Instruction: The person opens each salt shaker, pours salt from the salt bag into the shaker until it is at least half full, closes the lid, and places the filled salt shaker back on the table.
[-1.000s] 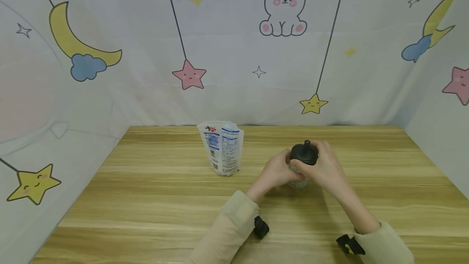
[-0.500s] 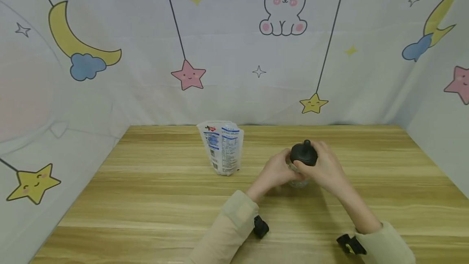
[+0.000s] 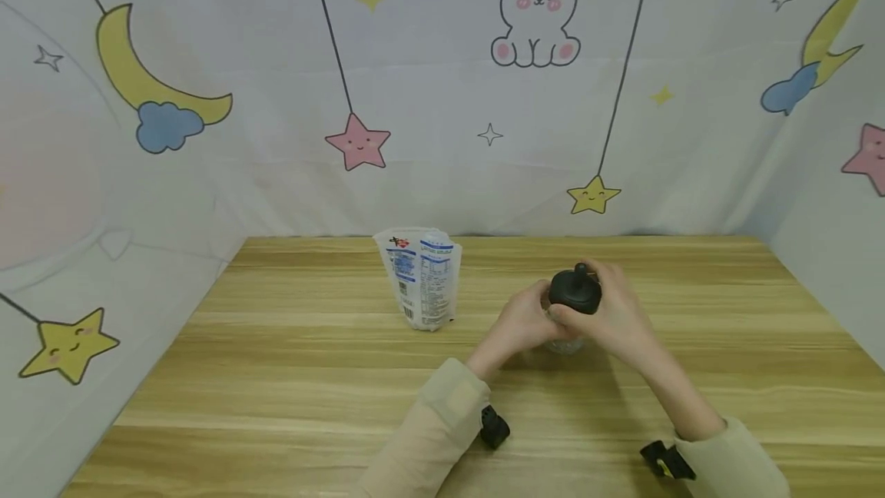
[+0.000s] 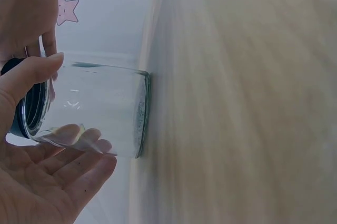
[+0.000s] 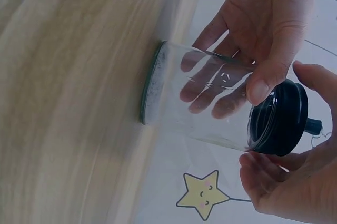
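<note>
A clear glass jar point(image 5: 210, 97) stands upright on the wooden table, with a whitish layer showing at its bottom. On its mouth sits a black lid point(image 3: 575, 290) topped by a short stub. My left hand point(image 3: 524, 317) holds the jar's upper body, thumb on one side and fingers on the other. My right hand point(image 3: 615, 313) grips the lid from the right, thumb on its near side and fingers round the far side. In the left wrist view the glass point(image 4: 100, 108) shows my left fingers through it.
A white stand-up pouch point(image 3: 423, 283) with blue print stands to the left of the jar on the table point(image 3: 276, 375). Behind hangs a white cloth point(image 3: 442, 175) printed with stars and a rabbit. Each wrist wears a black strap mount point(image 3: 494, 427).
The fingers of my right hand have shifted slightly on the far side of the lid. My left hand stays on the jar, and the pouch has not moved.
</note>
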A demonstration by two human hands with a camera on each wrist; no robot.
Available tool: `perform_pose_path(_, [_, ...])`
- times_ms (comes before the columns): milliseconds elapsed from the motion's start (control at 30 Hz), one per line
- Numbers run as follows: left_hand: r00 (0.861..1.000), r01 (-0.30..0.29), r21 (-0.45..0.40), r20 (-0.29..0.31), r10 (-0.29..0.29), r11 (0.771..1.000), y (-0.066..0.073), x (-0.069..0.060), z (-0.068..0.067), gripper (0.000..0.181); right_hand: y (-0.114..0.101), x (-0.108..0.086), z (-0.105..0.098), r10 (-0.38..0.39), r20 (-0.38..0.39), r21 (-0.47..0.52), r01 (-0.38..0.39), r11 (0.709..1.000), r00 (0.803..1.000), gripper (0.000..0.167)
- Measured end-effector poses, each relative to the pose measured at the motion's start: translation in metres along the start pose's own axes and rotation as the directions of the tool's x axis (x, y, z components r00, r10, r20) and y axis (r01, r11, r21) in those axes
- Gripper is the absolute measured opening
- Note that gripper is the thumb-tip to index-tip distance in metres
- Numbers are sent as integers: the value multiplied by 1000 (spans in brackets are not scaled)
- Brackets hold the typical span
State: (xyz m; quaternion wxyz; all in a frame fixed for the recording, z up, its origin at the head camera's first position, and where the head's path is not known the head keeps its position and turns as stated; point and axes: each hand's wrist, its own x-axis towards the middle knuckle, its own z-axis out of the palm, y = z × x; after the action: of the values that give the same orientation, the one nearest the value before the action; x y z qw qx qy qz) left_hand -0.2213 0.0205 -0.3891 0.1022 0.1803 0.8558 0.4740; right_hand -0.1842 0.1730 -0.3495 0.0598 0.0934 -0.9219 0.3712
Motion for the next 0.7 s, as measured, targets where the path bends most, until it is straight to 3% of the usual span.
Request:
perform_pose_path(267, [1000, 22, -18, -7, -23, 1000, 0, 1, 1, 58, 2, 1, 2, 20, -92, -2, -20, 1000, 996, 84])
perform_pose_path(700, [1000, 21, -24, -6, -22, 999, 0, 0, 2, 56, 4, 0, 1, 27, -53, -12, -28, 1000, 998, 77])
